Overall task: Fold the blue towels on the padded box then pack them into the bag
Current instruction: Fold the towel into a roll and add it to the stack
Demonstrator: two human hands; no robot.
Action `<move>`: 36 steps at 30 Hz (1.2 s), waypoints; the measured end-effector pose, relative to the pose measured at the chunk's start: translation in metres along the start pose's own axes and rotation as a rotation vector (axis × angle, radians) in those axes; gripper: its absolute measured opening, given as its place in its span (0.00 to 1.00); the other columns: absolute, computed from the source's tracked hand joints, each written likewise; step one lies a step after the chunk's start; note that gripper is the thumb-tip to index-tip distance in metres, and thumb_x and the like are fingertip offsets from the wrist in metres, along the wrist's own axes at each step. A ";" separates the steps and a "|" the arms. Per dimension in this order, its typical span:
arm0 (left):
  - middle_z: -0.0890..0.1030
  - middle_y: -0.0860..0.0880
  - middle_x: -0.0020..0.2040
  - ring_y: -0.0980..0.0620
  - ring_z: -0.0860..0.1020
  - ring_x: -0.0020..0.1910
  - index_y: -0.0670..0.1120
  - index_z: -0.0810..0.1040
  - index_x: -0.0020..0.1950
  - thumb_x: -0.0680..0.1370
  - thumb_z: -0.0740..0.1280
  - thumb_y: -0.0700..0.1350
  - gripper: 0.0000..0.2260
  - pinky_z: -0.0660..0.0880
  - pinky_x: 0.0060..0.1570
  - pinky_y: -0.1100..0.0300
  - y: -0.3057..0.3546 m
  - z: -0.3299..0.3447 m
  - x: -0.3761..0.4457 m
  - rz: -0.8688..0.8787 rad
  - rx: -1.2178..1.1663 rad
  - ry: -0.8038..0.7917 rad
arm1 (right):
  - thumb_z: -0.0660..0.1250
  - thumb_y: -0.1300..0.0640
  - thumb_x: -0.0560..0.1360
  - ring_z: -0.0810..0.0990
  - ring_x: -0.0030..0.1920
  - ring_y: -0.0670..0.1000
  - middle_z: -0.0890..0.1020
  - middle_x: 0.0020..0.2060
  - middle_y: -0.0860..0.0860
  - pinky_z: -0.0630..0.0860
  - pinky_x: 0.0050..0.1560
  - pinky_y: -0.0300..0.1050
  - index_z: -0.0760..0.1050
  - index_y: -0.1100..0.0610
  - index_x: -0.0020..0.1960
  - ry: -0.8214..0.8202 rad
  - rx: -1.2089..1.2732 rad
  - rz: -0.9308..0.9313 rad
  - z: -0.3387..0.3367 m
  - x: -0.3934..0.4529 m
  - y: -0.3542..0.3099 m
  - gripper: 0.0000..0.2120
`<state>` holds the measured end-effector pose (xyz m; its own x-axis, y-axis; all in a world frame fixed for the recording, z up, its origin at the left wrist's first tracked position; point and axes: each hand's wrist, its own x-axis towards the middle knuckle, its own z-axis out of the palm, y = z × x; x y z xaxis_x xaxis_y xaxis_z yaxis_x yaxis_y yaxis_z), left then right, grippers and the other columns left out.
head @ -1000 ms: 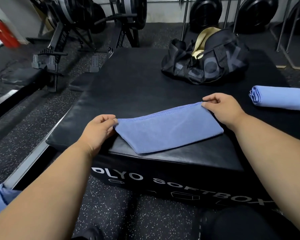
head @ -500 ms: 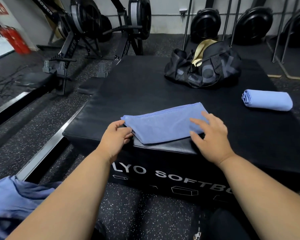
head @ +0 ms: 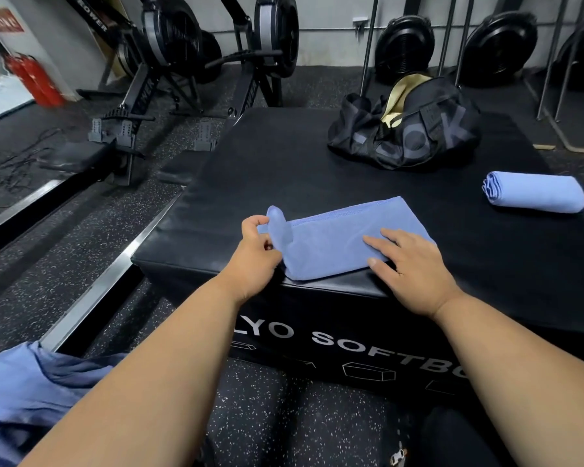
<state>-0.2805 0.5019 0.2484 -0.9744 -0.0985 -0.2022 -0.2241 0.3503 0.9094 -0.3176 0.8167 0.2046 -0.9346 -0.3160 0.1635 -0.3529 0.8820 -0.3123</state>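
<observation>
Blue towels on the box: two, one folded flat (head: 334, 241), one rolled (head: 536, 193)
Blue cloth heap on the floor: one (head: 31, 392)
Padded boxes: one (head: 284, 170)
Black duffel bags: one (head: 408, 136)
Hands: two, left (head: 255, 261), right (head: 412, 267)
Rowing machines: two, (head: 142, 96) and (head: 260, 72)
Red fire extinguishers: one (head: 34, 79)

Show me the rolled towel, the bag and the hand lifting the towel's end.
rolled towel (head: 536, 193): head view, middle of roll.
bag (head: 418, 139): head view, black side panel.
left hand (head: 255, 251): head view, back of hand.
</observation>
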 end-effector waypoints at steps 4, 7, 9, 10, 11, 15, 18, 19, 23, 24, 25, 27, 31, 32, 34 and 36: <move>0.78 0.47 0.42 0.50 0.74 0.38 0.60 0.58 0.70 0.78 0.65 0.38 0.28 0.73 0.41 0.55 0.002 -0.006 0.004 0.032 -0.010 0.024 | 0.48 0.31 0.79 0.69 0.75 0.51 0.73 0.74 0.46 0.61 0.77 0.53 0.72 0.39 0.76 -0.005 0.000 0.015 0.001 0.001 0.001 0.31; 0.84 0.45 0.47 0.47 0.79 0.41 0.58 0.59 0.74 0.79 0.67 0.37 0.30 0.75 0.47 0.56 0.007 -0.015 0.006 0.034 -0.081 0.016 | 0.48 0.31 0.79 0.69 0.75 0.51 0.73 0.74 0.45 0.61 0.77 0.53 0.72 0.38 0.76 0.001 0.004 0.014 0.001 0.002 0.002 0.31; 0.87 0.47 0.52 0.52 0.83 0.48 0.58 0.61 0.75 0.79 0.67 0.38 0.29 0.74 0.52 0.60 0.012 -0.021 0.004 0.040 -0.085 0.040 | 0.48 0.31 0.79 0.69 0.74 0.51 0.73 0.74 0.45 0.60 0.77 0.52 0.73 0.39 0.75 0.004 0.005 0.012 0.001 0.002 0.001 0.31; 0.86 0.47 0.53 0.54 0.83 0.51 0.58 0.61 0.75 0.79 0.67 0.38 0.29 0.72 0.54 0.61 0.012 -0.025 0.002 0.047 -0.090 0.054 | 0.48 0.31 0.79 0.69 0.74 0.51 0.73 0.73 0.45 0.60 0.77 0.52 0.73 0.39 0.75 0.006 0.006 0.011 0.001 0.002 0.002 0.31; 0.86 0.47 0.53 0.55 0.82 0.52 0.57 0.62 0.75 0.79 0.67 0.38 0.28 0.71 0.55 0.61 0.012 -0.029 0.000 0.052 -0.100 0.064 | 0.48 0.31 0.79 0.70 0.74 0.51 0.74 0.73 0.45 0.60 0.77 0.52 0.73 0.39 0.75 0.010 0.006 0.009 0.001 0.002 0.002 0.31; 0.80 0.49 0.41 0.55 0.78 0.41 0.55 0.65 0.73 0.75 0.65 0.40 0.27 0.71 0.52 0.55 0.006 -0.041 -0.011 0.055 -0.126 0.072 | 0.49 0.30 0.79 0.70 0.74 0.52 0.74 0.73 0.46 0.62 0.77 0.54 0.73 0.39 0.75 0.014 -0.005 0.005 0.003 0.002 0.004 0.31; 0.77 0.54 0.31 0.57 0.74 0.33 0.50 0.68 0.70 0.75 0.63 0.39 0.23 0.70 0.45 0.57 0.002 -0.043 -0.019 0.070 -0.041 0.074 | 0.50 0.31 0.79 0.71 0.73 0.52 0.74 0.73 0.47 0.62 0.76 0.55 0.74 0.39 0.75 0.014 -0.009 0.006 0.003 0.002 0.003 0.30; 0.79 0.53 0.32 0.57 0.75 0.33 0.50 0.69 0.69 0.73 0.64 0.41 0.24 0.70 0.45 0.57 0.001 -0.044 -0.020 0.059 -0.033 0.071 | 0.50 0.30 0.79 0.70 0.74 0.52 0.74 0.73 0.47 0.62 0.77 0.54 0.74 0.39 0.75 0.014 -0.009 0.006 0.003 0.002 0.003 0.30; 0.85 0.46 0.49 0.54 0.80 0.48 0.55 0.68 0.71 0.66 0.70 0.53 0.33 0.74 0.60 0.53 -0.012 -0.044 -0.017 -0.016 -0.036 0.068 | 0.50 0.30 0.79 0.69 0.75 0.52 0.73 0.74 0.46 0.61 0.78 0.54 0.73 0.38 0.75 0.003 -0.006 0.018 0.002 0.001 0.002 0.30; 0.85 0.47 0.50 0.54 0.80 0.49 0.57 0.67 0.72 0.67 0.71 0.54 0.33 0.74 0.60 0.52 -0.015 -0.042 -0.016 -0.037 -0.024 0.064 | 0.50 0.30 0.79 0.69 0.75 0.52 0.73 0.74 0.46 0.61 0.77 0.54 0.73 0.38 0.75 0.001 -0.004 0.020 0.002 0.001 0.002 0.30; 0.85 0.50 0.48 0.53 0.81 0.49 0.57 0.66 0.73 0.69 0.71 0.54 0.32 0.74 0.60 0.52 -0.019 -0.039 -0.015 -0.052 -0.004 0.069 | 0.50 0.30 0.79 0.69 0.75 0.52 0.73 0.74 0.46 0.61 0.77 0.55 0.73 0.38 0.75 0.000 -0.004 0.023 0.002 0.000 0.002 0.30; 0.84 0.55 0.43 0.52 0.83 0.49 0.57 0.65 0.74 0.72 0.72 0.55 0.32 0.76 0.58 0.52 -0.025 -0.035 -0.015 -0.049 0.024 0.148 | 0.50 0.29 0.78 0.69 0.75 0.51 0.73 0.74 0.46 0.61 0.77 0.56 0.73 0.38 0.75 -0.005 0.002 0.029 0.002 0.000 0.002 0.31; 0.84 0.52 0.45 0.60 0.82 0.41 0.51 0.71 0.70 0.79 0.72 0.46 0.21 0.76 0.49 0.64 -0.023 -0.032 -0.006 0.019 0.112 0.274 | 0.50 0.29 0.78 0.68 0.75 0.51 0.73 0.75 0.46 0.61 0.77 0.56 0.73 0.38 0.75 -0.008 0.016 0.032 0.001 0.000 0.001 0.30; 0.83 0.54 0.47 0.63 0.80 0.40 0.51 0.73 0.69 0.80 0.71 0.45 0.18 0.76 0.47 0.67 -0.022 -0.032 -0.001 0.040 0.139 0.288 | 0.50 0.30 0.78 0.68 0.75 0.51 0.73 0.74 0.45 0.61 0.77 0.56 0.73 0.37 0.74 -0.009 0.021 0.034 0.000 0.000 0.001 0.30; 0.81 0.57 0.52 0.62 0.81 0.46 0.52 0.76 0.68 0.81 0.70 0.46 0.15 0.77 0.51 0.64 -0.018 -0.035 0.010 0.093 0.242 0.310 | 0.50 0.30 0.78 0.68 0.75 0.51 0.73 0.74 0.44 0.61 0.77 0.56 0.73 0.37 0.74 -0.016 0.034 0.038 0.000 0.000 0.001 0.30; 0.82 0.55 0.53 0.56 0.82 0.48 0.55 0.78 0.64 0.81 0.68 0.48 0.11 0.78 0.54 0.56 -0.015 -0.038 0.022 0.127 0.369 0.267 | 0.51 0.31 0.79 0.70 0.75 0.50 0.74 0.73 0.43 0.62 0.77 0.56 0.74 0.38 0.73 -0.003 0.078 0.032 -0.002 0.001 0.000 0.29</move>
<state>-0.2976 0.4587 0.2441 -0.9664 -0.2527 0.0474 -0.1419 0.6777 0.7215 -0.3184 0.8171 0.2069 -0.9454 -0.2897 0.1495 -0.3256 0.8617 -0.3892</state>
